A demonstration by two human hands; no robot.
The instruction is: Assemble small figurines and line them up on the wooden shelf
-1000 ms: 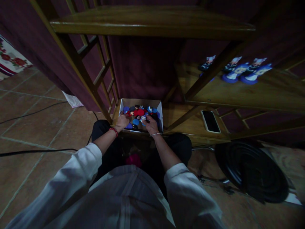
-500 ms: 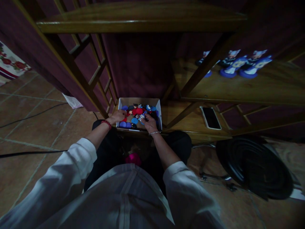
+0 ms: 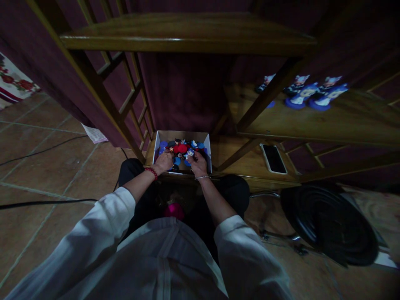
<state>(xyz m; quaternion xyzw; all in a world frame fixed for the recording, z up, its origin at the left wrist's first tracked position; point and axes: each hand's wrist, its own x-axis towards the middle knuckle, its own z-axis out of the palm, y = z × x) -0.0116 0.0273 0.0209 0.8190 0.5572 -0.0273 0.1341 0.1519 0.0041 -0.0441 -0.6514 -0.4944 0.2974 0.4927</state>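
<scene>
A shallow white cardboard box (image 3: 210, 146) on the lowest wooden shelf holds several small figurines with round blue, red and black bases. My right hand (image 3: 199, 164) is at the box's right side, its thumb and fingers closed on a small white and blue figurine (image 3: 190, 154). My left hand (image 3: 164, 161), with a red bead bracelet at the wrist, reaches over the box's front left. Its fingers are curled down among the figurines, and what they grip, if anything, is hidden. A red figurine piece (image 3: 181, 148) lies between the hands.
Several figurines on blue bases (image 3: 295, 102) stand on the shelf at upper right. A phone (image 3: 273, 158) lies on the lower shelf. A black round stool (image 3: 329, 225) is at right. Wooden lattice posts (image 3: 109, 104) flank the box; a cable (image 3: 46, 202) crosses the floor.
My left hand has moved right and toward me, from the box's left edge to its front left. My right hand stays by the same figurine. The view has tilted slightly.
</scene>
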